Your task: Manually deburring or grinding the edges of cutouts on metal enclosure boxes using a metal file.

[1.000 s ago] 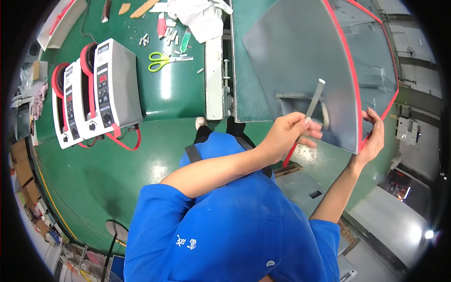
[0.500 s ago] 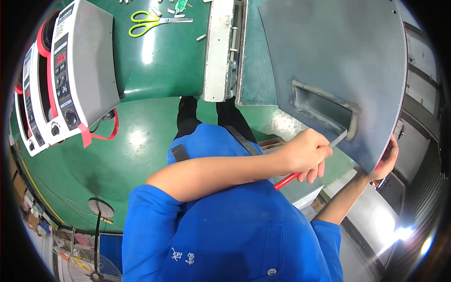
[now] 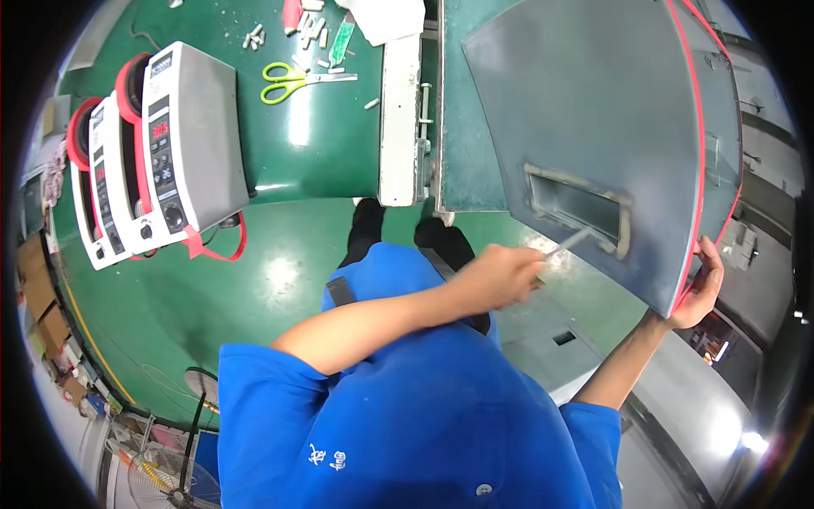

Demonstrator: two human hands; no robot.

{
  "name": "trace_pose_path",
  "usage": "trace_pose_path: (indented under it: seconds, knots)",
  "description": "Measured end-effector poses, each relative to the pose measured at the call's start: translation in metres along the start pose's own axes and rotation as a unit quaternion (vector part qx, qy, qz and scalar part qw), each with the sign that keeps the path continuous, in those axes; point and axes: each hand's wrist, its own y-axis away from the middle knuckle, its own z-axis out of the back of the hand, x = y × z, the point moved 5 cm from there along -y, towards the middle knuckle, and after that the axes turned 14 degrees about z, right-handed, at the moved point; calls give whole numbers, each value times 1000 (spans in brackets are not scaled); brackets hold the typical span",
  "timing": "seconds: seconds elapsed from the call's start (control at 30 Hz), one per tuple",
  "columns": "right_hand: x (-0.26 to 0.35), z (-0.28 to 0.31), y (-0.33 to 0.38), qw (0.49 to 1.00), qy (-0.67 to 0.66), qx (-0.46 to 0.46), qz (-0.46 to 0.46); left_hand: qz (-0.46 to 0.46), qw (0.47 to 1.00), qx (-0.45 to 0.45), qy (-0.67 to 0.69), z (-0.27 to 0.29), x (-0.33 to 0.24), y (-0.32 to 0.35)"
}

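Observation:
A large grey panel [image 3: 593,102] with red edging stands tilted on the right side of the view. Near its lower end is a rectangular cutout [image 3: 572,204] with a pale, rough border. My left hand [image 3: 496,278] is closed round a hand tool with a narrow, flat metal blade [image 3: 570,242]; its handle is mostly hidden in the fist. The blade's tip lies over the cutout's near edge; whether it touches cannot be told. My right hand [image 3: 699,288] grips the panel's lower right edge, the fingers curled partly out of sight behind it.
Green-handled scissors [image 3: 292,81] lie on a green table [image 3: 326,148] among small pale pieces. Two tape dispensers [image 3: 199,136] with red tape stand at the left. A white metal rail [image 3: 401,127] runs between the tables. A fan [image 3: 174,475] stands at lower left.
My left hand has moved left, and the blade has shifted from the cutout's right corner along its near edge. More of the panel's red edging shows. The whole view has shifted.

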Motion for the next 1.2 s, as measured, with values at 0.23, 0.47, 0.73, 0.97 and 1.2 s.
trace_pose_path:
  seconds: [0.23, 0.47, 0.73, 0.97, 1.2]
  knots:
    - [8, 1, 6, 995, -60, -76, -23, -137, 914, -251, -288, 36, 39, 26]
    - [-4, 66, 109, 979, -114, -167, -3, -270, 927, -142, -220, -107, 16, 16]
    - [-66, 122, 246, 902, -287, 114, -303, -184, 975, 55, -108, -272, 46, -88]
    - [-166, 189, 270, 867, -323, -38, -378, -339, 867, -73, -358, -354, -10, -136]
    - [-295, 204, 190, 833, -373, -136, -386, -550, 658, -270, -439, -359, -158, -180]
